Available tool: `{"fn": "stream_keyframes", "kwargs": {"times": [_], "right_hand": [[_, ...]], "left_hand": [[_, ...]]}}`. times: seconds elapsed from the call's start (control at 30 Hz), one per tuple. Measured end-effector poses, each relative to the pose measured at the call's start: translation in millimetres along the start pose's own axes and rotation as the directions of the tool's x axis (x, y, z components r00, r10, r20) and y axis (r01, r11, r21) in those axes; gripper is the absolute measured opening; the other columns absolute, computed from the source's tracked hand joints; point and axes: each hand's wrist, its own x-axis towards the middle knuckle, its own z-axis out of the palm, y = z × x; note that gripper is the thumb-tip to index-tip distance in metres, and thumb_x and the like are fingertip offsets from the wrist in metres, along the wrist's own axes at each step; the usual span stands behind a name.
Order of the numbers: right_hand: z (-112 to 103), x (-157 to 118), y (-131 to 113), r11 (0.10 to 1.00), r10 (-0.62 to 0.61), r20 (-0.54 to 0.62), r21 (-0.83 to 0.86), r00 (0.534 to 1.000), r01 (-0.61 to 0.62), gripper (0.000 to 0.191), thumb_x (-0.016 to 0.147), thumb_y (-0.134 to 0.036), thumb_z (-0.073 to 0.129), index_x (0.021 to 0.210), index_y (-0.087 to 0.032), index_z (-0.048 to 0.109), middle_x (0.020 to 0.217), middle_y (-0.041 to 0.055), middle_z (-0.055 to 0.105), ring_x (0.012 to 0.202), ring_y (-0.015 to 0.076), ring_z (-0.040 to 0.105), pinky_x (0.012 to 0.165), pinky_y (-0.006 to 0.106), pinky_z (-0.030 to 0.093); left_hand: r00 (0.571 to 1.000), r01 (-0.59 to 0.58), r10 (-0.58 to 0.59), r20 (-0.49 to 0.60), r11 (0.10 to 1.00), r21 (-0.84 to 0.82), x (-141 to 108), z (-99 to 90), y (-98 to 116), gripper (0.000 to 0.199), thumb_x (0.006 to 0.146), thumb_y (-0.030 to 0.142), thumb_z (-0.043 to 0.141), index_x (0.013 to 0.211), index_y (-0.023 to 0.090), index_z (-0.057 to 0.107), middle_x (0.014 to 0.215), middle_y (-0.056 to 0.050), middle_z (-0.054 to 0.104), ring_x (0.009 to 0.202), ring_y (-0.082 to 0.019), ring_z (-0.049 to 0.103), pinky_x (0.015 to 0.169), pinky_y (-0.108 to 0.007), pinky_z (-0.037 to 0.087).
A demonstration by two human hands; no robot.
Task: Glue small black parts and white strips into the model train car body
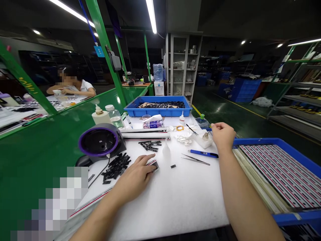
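From the head view, the left hand (pixel 135 175) is partly spread, thumb and fingers on the far end of a strip (pixel 91 202) slanting in from the table's (pixel 185 197) near left corner, apparently steadying it. The right hand (pixel 222 134) hovers over the table's right edge, fingertips pinched; whether they hold anything, I cannot tell.

At the back, a cabinet (pixel 185 65) stands beside a water cooler (pixel 158 87). Blue crates (pixel 247 90) are at right, near a plastic bag (pixel 262 102). A lamp (pixel 151 17) shines above.
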Motion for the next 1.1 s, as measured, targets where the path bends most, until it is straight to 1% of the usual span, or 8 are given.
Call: {"fn": "stream_keyframes", "kwargs": {"times": [0.07,0.13,0.2,0.3,0.43,0.67,0.87,1.1], "right_hand": [[-3.0,2.3,-2.3,0.986,0.084,-0.184,0.16,0.979,-0.054,0.017,0.071,-0.035,0.062,0.07,-0.018,0.065,0.058,-0.0009,0.055,0.056,0.0166,0.05,0.06,0.031,0.04],[-5.9,3.9,-7.5,0.895,0.245,-0.194,0.422,0.95,-0.144,0.016,0.069,-0.034,0.063,0.068,-0.019,0.059,0.054,-0.0045,0.048,0.051,0.0133,0.044,0.053,0.028,0.038],[-8.1,2.7,-16.0,0.677,0.385,-0.02,0.686,0.923,-0.267,0.017,0.067,-0.031,0.064,0.066,-0.021,0.051,0.05,-0.0087,0.038,0.043,0.0092,0.034,0.043,0.024,0.029],[-9.4,-7.4,-35.1,0.313,0.392,0.291,0.85,0.873,-0.424,0.022,0.061,-0.025,0.066,0.065,-0.02,0.045,0.048,-0.0119,0.029,0.039,0.0049,0.024,0.036,0.019,0.017],[-4.6,-37.6,-65.1,0.137,0.242,0.506,0.827,0.828,-0.545,0.025,0.058,-0.021,0.069,0.062,-0.019,0.044,0.05,-0.0116,0.03,0.04,0.0027,0.024,0.035,0.016,0.017],[19.5,-110.9,-89.8,0.358,-0.013,0.607,0.745,0.795,-0.563,0.022,0.067,-0.029,0.07,0.063,-0.019,0.051,0.047,-0.0095,0.034,0.042,0.0056,0.026,0.04,0.021,0.019],[25.7,-142.5,-90.4,0.646,-0.228,0.602,0.682,0.765,-0.343,0.022,0.074,-0.033,0.067,0.063,-0.019,0.054,0.05,-0.0087,0.03,0.048,0.0082,0.028,0.047,0.025,0.025],[32.4,-153.1,-91.3,0.732,-0.308,0.593,0.647,0.744,-0.213,0.02,0.075,-0.031,0.065,0.063,-0.019,0.055,0.052,-0.0079,0.031,0.05,0.0096,0.031,0.05,0.025,0.029]], "left_hand": [[1.0,-0.002,0.002,-0.001,1.0,-0.005,0.2,0.0,-1.0,0.031,0.093,0.029,0.041,0.107,0.03,0.069,0.144,-0.002,0.046,0.13,-0.028,0.042,0.1,-0.047,0.048],[1.0,-0.001,0.001,0.009,1.0,-0.002,0.5,-0.1,-1.7,0.032,0.093,0.028,0.041,0.108,0.03,0.068,0.144,-0.002,0.046,0.131,-0.028,0.041,0.1,-0.047,0.047],[1.0,0.002,-0.002,0.024,1.0,-0.001,0.8,-0.6,-1.9,0.032,0.092,0.026,0.04,0.109,0.031,0.068,0.144,-0.001,0.046,0.132,-0.027,0.04,0.101,-0.047,0.047],[0.999,0.009,-0.009,0.044,1.0,-0.005,0.8,-1.6,-1.1,0.033,0.093,0.026,0.039,0.109,0.031,0.067,0.144,-0.001,0.046,0.133,-0.027,0.039,0.102,-0.046,0.046],[0.999,0.015,-0.015,0.049,1.0,-0.012,-0.2,-2.1,1.0,0.032,0.093,0.026,0.04,0.107,0.03,0.068,0.144,-0.002,0.045,0.133,-0.026,0.039,0.104,-0.046,0.045],[1.0,0.0,0.001,0.01,1.0,-0.02,-0.8,-0.4,2.8,0.03,0.092,0.027,0.043,0.107,0.028,0.069,0.143,-0.003,0.047,0.131,-0.027,0.042,0.105,-0.046,0.044],[1.0,-0.006,0.005,-0.018,0.999,-0.034,-1.3,2.7,1.8,0.03,0.091,0.025,0.043,0.107,0.028,0.069,0.143,-0.002,0.048,0.131,-0.026,0.042,0.105,-0.045,0.044],[1.0,-0.005,0.005,-0.016,1.0,-0.018,-0.9,4.4,1.6,0.032,0.091,0.023,0.042,0.107,0.027,0.069,0.142,-0.003,0.048,0.13,-0.026,0.043,0.104,-0.044,0.045]]}}
